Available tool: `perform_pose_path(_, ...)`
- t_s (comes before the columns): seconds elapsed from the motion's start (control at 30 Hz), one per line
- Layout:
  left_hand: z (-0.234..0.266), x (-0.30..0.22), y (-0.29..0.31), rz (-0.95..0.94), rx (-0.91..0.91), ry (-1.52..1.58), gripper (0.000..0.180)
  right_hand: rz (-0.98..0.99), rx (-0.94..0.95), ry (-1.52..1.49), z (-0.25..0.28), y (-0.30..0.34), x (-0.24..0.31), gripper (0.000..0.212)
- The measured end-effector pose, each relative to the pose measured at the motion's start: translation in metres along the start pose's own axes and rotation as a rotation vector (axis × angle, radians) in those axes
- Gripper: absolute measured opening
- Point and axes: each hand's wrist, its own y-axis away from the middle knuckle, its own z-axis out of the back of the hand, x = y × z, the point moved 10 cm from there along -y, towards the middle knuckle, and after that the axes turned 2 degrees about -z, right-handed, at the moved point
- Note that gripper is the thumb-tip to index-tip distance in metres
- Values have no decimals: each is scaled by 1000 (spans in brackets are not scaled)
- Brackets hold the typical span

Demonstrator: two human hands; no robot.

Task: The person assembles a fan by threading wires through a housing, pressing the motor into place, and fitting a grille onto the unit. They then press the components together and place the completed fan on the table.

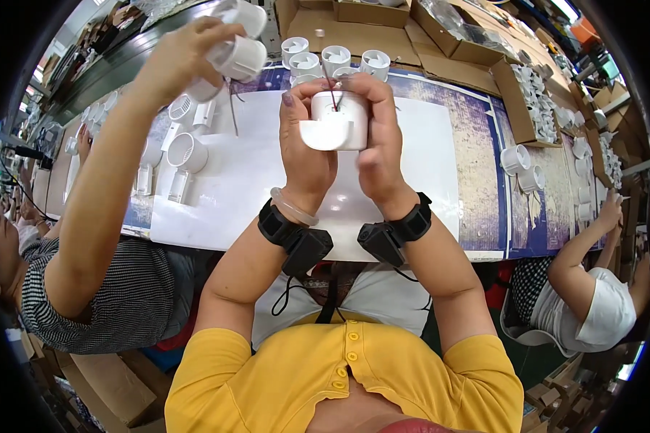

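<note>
Above the surface [477, 216], your left hand [307, 141] and right hand [384, 141] hold the white cup [350, 119] between them, fingers [373, 90] curled around its sides. Keep this grip even, leaving the red wire [331, 88] unpinched.

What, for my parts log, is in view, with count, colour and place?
Held housing: 1, white, centre
Wire: at least 1, red, on held housing
Fan housings: at least 5, white, beyond it
Grilled housings: several, white, left
Raised housings: at least 2, white, co-worker's hand
Round housings: several, white, right
Cartons: several, brown, far side and right
Small parts: uncountable, white, right cartons
Table: 1, worn blue, middle
Sheet: 1, white, on table
Co-workers: at least 2, striped top left, white right
Wrist devices: 2, black, wrists
Bracelet: 1, translucent, left wrist
Shirt: 1, yellow, bottom
Left hand: 1, bare, around held housing
Right hand: 1, bare, around held housing
</note>
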Motion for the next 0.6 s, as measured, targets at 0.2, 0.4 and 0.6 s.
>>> perform_pose_path(0.2,-16,-4,11,-66,-15,43,39,-317,-230,-221,14,9,-24,52)
perform_pose_path(0.4,-14,-6,15,-243,5,-337,32,-294,-284,-57,26,6,-20,47)
perform_pose_path(0.6,-14,-4,12,-210,3,-506,31,-382,-230,-34,30,3,-34,54)
